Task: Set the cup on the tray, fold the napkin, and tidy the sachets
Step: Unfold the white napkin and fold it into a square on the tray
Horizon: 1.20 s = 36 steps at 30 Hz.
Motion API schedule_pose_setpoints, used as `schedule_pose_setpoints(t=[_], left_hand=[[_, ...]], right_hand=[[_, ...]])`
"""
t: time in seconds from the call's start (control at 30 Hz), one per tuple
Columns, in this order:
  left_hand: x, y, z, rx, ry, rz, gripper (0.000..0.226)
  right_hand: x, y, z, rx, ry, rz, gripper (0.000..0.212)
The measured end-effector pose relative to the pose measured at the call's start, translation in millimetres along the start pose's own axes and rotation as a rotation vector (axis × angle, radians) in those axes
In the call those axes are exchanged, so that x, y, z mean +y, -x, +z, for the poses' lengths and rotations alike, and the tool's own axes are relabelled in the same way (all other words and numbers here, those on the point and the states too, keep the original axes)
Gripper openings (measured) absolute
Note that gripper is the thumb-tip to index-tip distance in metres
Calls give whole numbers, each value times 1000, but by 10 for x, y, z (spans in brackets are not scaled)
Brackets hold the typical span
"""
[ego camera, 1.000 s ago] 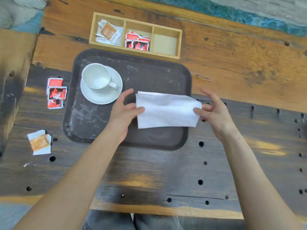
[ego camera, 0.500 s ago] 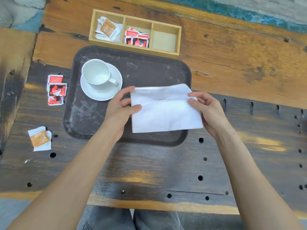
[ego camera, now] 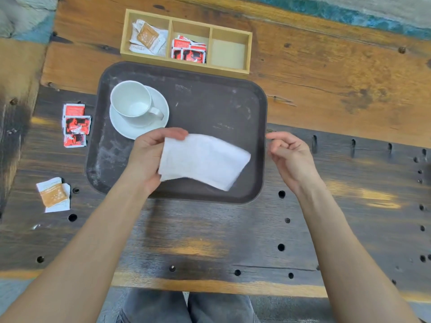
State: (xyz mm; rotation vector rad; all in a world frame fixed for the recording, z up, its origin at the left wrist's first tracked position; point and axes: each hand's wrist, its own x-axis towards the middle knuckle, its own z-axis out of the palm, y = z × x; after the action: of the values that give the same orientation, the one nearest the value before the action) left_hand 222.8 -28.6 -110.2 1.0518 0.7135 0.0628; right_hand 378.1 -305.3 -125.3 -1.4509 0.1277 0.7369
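Pinching one end of the folded napkin [ego camera: 204, 160], the left hand [ego camera: 149, 155] holds it over the tray [ego camera: 210, 101], probably to lay it beside the cup [ego camera: 131, 102]. Right hand [ego camera: 290, 156] hovers empty, fingers loosely curled.

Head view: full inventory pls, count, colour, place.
tray: 1, dark brown, centre of table
cup: 1, white, on saucer, far-left of tray
saucer: 1, white, under cup
napkin: 1, white, folded, over near part of tray
organiser box: 1, light wood, three compartments, beyond tray; right one empty
red sachets: 3 on table left of tray; several more in middle compartment
orange sachets: about 2 near-left on table; a few in left compartment
table: 1, worn wood, with holes
left hand: 1, grip on napkin
right hand: 1, open, off napkin
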Motion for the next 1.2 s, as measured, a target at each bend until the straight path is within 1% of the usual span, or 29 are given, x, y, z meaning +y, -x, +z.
schedule_pose_setpoints(t=[0.07, 0.2, 0.27, 0.33, 0.43, 0.47, 0.5, 0.53, 0.6, 0.7, 0.77, 0.8, 0.87, 0.97, 1.03, 1.1, 1.17, 1.2], left_hand=[[-21, -19, 3, -6, -33, -33, 38], [-75, -39, -8, 83, -126, -66, 26], [-104, -50, -34, 117, -182, -46, 25], [-136, -58, -58, 135, -209, -26, 24], [-172, -75, -91, 180, -265, 26, 23], [-180, -81, -101, 206, -296, 41, 24], [-184, -81, -110, 230, -316, 44, 26], [-186, -78, -122, 247, -323, 40, 28], [-183, -61, -138, 254, -306, 25, 31], [-127, -47, -145, 202, -133, -60, 27], [-104, -45, -135, 146, -35, -86, 25], [-98, -45, -118, 133, -35, -69, 21], [-110, -52, -84, 153, -105, -6, 13], [-98, -65, -62, 234, -187, 102, 21], [-50, -70, -73, 214, -185, 160, 26], [0, -64, -74, 148, -193, 180, 39], [16, -66, -73, 89, -217, 133, 56], [14, -70, -75, 75, -242, 103, 61]], right_hand=[[55, -11, 25, 13, 147, 85, 33], [242, -10, 206, 59, 469, 288, 15], [320, 10, 340, 127, 549, 323, 17], [352, 35, 461, 192, 534, 352, 29], [382, 67, 577, 175, 350, 409, 45], [406, 81, 598, 165, 290, 382, 52], [433, 98, 609, 165, 258, 325, 60], [456, 110, 610, 172, 255, 253, 64], [457, 121, 599, 177, 261, 128, 54], [376, 104, 549, 132, 241, 5, 36], [298, 84, 518, 100, 270, -73, 34], [253, 74, 505, 91, 276, -106, 34], [163, 60, 471, 89, 255, -138, 37], [59, 23, 370, 110, 214, -137, 37], [14, -3, 294, 107, 177, -124, 37], [-23, -21, 244, 76, 164, -113, 42], [-45, -36, 204, 47, 207, -105, 50], [-57, -40, 186, 41, 244, -103, 53]])
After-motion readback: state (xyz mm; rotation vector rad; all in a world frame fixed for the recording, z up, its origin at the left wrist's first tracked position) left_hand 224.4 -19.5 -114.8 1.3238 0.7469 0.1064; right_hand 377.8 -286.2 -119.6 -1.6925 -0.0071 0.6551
